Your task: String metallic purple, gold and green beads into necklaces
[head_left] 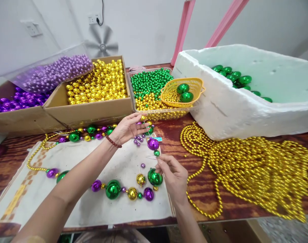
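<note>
My left hand (130,127), with a beaded bracelet on its wrist, pinches a small gold bead (143,117) between thumb and forefinger. A pale thread runs down from there to a purple ball bead (153,144) and a small green bead (156,153). Just below these, the fingers of my right hand (174,173) are closed on a thin needle (152,157), partly hidden. Beside that hand lies a large green ball bead (155,177). The strand of mixed beads (113,189) curves across the white cloth (98,212), partly covered by my left forearm. A loose gold ball (141,180) lies nearby.
Behind stand a cardboard box of gold beads (88,107), purple beads (25,98), a clear tub of green and gold beads (151,79) and a yellow basket (201,88). A foam box (209,114) holds green balls. Gold bead chains (257,172) are heaped at right.
</note>
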A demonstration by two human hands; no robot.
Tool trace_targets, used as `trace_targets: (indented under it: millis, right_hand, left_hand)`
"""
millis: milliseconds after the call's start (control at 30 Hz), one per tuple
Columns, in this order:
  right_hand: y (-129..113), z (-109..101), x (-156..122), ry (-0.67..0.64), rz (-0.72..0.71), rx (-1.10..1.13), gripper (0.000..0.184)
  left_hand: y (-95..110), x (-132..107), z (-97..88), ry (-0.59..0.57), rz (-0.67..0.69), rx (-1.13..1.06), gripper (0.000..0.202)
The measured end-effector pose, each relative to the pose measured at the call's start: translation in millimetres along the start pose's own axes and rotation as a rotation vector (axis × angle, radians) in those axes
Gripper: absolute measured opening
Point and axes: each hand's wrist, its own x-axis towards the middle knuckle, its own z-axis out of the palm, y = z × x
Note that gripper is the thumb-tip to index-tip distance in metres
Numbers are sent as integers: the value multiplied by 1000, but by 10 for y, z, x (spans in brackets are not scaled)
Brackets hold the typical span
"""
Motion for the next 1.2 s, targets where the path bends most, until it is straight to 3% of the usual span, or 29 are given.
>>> trace_targets:
  millis: [133,233,433,567,633,733,833,1033,1200]
  right_hand:
    - [19,69,80,-4,36,47,15]
    - [22,171,182,-19,48,102,27]
    - [115,396,236,-71,98,44,58]
    - [156,378,291,-120,65,-48,58]
    - [115,292,406,-112,68,-17,48]
    - [1,164,648,-21,50,57,30]
    - [-109,117,860,-37,-26,112,20]
    - [-225,96,1023,173,-87,333,34]
    - [-223,188,844,-82,-10,307,33]
  left_hand:
    - [-49,-53,8,-8,25,55,20]
    - [-201,-132,44,8,17,91,20]
    - [-557,-188,160,141,80,-53,27]
    - [-596,-85,214,258,145,83,25]
    - [-558,-40,211,209,133,223,23]
    - [-478,-28,198,43,74,503,20]
    - [-403,-72,208,-80,43,725,22]
    - [-277,-154,202,-157,20,885,19]
    - [-247,-145,181,-189,39,902,26]
